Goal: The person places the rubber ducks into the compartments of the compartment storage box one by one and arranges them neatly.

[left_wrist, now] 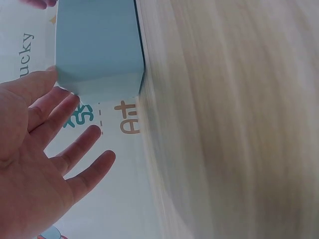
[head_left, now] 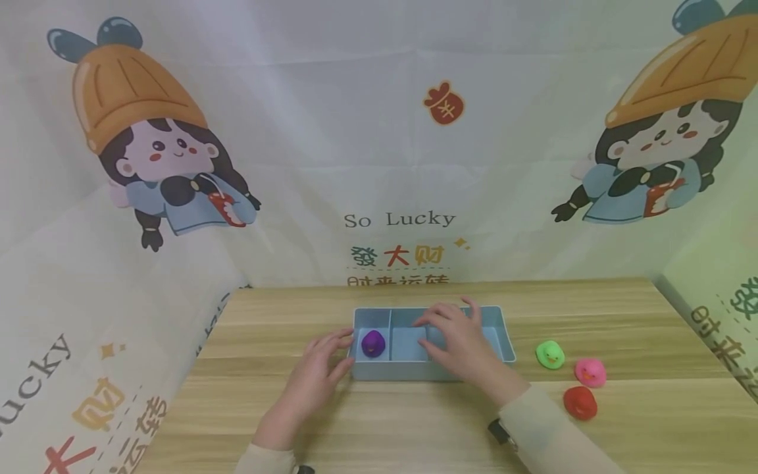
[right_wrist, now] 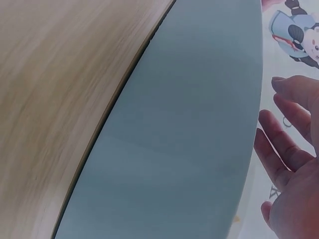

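Head view: a person's left grip (head_left: pixel 320 362), digits apart, stands at nine o'clock of a blue tray (head_left: pixel 408 372) on the surface (head_left: pixel 266 319); the right grip (head_left: pixel 456 334), also apart, hovers above it. Likely light, stiff and smooth, the tray looks best held by opposite end walls. Only this view shows the purple duck (head_left: pixel 373 343) inside; left wrist view bares outspread fingertips (left_wrist: pixel 106 156).

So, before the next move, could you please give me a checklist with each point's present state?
Light-blue rectangular divided tray flat on the wooden table: ok.
Small rounded purple toy inside the leftmost compartment: ok.
Right hand free: ok, no toy visible in it.
Right hand beside the small green toy duck, pink toy duck or rounded red toy: not ok, over the tray.
Left hand pressing the tray: cannot tell; it is at the left end.
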`<state>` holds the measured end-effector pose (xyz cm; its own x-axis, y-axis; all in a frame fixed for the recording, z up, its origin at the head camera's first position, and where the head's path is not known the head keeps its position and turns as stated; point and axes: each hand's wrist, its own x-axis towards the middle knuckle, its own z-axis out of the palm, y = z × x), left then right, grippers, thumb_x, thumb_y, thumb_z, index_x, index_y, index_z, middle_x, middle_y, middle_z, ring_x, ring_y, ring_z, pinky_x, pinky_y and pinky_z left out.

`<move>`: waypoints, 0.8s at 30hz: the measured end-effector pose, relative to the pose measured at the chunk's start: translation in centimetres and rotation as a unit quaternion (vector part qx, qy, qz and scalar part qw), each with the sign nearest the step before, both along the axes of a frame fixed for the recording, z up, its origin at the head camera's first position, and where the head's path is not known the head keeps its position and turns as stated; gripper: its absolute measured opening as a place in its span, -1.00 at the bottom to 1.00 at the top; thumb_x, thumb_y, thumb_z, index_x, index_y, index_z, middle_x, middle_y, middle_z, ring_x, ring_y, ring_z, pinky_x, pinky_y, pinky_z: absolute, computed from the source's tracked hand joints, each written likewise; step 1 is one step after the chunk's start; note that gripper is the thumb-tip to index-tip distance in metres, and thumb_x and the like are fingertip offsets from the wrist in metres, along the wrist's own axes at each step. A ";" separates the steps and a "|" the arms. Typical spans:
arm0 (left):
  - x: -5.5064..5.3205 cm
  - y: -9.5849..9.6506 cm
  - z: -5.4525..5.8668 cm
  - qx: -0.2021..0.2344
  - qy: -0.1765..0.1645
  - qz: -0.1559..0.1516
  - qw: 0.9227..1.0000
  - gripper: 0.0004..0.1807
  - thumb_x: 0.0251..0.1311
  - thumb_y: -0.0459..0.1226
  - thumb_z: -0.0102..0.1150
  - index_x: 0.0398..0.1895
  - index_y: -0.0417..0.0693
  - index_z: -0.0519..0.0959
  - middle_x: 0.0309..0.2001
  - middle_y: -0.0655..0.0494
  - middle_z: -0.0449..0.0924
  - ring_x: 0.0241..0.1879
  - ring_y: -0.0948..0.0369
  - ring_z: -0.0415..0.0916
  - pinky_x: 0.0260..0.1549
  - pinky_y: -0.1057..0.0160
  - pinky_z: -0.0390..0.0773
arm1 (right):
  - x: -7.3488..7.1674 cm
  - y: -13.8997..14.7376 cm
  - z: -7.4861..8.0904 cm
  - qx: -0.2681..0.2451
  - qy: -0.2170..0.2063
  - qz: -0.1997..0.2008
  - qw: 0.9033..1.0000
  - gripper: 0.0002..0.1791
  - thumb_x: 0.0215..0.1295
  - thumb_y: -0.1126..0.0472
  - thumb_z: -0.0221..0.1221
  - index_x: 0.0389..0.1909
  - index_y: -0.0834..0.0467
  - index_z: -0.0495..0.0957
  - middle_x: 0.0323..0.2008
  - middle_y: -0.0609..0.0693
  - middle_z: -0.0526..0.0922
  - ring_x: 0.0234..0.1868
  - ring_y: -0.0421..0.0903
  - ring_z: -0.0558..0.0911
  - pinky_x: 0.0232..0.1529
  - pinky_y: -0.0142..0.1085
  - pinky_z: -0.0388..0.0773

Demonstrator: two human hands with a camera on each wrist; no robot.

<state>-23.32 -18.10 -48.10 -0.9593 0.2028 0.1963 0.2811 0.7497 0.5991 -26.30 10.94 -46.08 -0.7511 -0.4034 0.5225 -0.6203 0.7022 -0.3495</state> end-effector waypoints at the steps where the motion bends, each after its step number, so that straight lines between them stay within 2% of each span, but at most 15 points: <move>1: 0.0 0.0 0.0 0.000 -0.004 0.001 1.000 -0.54 0.38 -0.20 0.28 0.30 -0.10 0.56 0.49 0.12 0.42 0.47 -0.04 0.31 0.47 -0.23 0.33 | 0.0 0.2 0.0 -0.002 0.000 -0.002 1.000 -0.69 0.15 0.18 0.50 -0.09 -0.04 0.70 0.00 -0.07 0.71 0.16 0.00 0.61 0.51 0.31 -0.01; 11: 0.0 0.1 0.1 0.008 -0.013 0.002 1.000 -0.55 0.39 -0.21 0.27 0.30 -0.10 0.56 0.49 0.13 0.42 0.48 -0.04 0.29 0.49 -0.24 0.29 | 0.6 1.6 0.0 -0.015 0.018 -0.014 1.000 -0.66 0.08 0.21 0.54 -0.10 0.02 0.71 0.00 0.01 0.73 0.13 0.04 0.63 0.46 0.35 0.01; 19: 0.2 0.2 0.3 0.009 -0.016 0.007 1.000 -0.55 0.40 -0.21 0.26 0.31 -0.09 0.55 0.49 0.15 0.42 0.48 -0.03 0.29 0.48 -0.25 0.31 | 1.0 2.3 -0.3 -0.027 0.052 -0.019 0.998 -0.66 0.05 0.26 0.55 -0.14 0.03 0.71 -0.07 -0.04 0.72 0.06 0.02 0.64 0.42 0.33 0.09; 24: 0.1 0.2 0.3 0.006 -0.005 0.003 1.000 -0.56 0.40 -0.22 0.26 0.29 -0.11 0.56 0.48 0.12 0.43 0.47 -0.05 0.30 0.47 -0.26 0.31 | 1.1 3.0 -0.3 -0.034 0.062 -0.021 0.997 -0.66 0.02 0.29 0.55 -0.16 0.06 0.71 -0.08 -0.02 0.72 0.04 0.03 0.65 0.37 0.30 0.12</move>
<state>-23.18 -17.92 -47.79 -0.9626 0.1943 0.1888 0.2700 0.7447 0.6103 -25.21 13.91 -46.42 -0.6944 -0.3335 0.6377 -0.6327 0.7050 -0.3204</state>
